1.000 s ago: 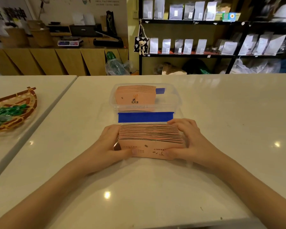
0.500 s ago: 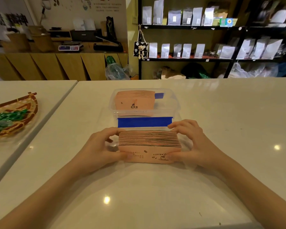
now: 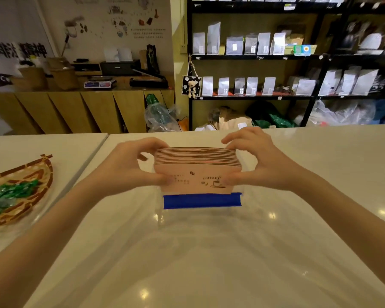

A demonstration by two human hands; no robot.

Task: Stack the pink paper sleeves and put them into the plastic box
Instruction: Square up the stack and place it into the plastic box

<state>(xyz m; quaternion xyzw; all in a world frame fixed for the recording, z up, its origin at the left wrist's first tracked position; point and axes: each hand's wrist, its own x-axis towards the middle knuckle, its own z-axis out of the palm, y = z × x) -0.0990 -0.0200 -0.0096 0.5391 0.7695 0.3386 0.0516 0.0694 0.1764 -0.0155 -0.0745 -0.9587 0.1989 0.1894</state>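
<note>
A thick stack of pink paper sleeves (image 3: 197,172) with small black coffee prints is held up off the white table, edges up. My left hand (image 3: 129,166) grips its left end and my right hand (image 3: 257,162) grips its right end. The stack hovers above the clear plastic box (image 3: 160,216), whose near wall carries a strip of blue tape (image 3: 201,201). The stack and my hands hide the inside of the box and the sleeves lying in it.
A woven basket (image 3: 35,196) with green wrapped pieces sits on the neighbouring table at the left. A seam (image 3: 91,156) separates the two white tabletops. Black shelves with pouches and a wooden counter stand beyond the table's far edge.
Both hands have lifted the stack from the table in front of the box and carried it up and forward over the box. The camera has tilted upward.
</note>
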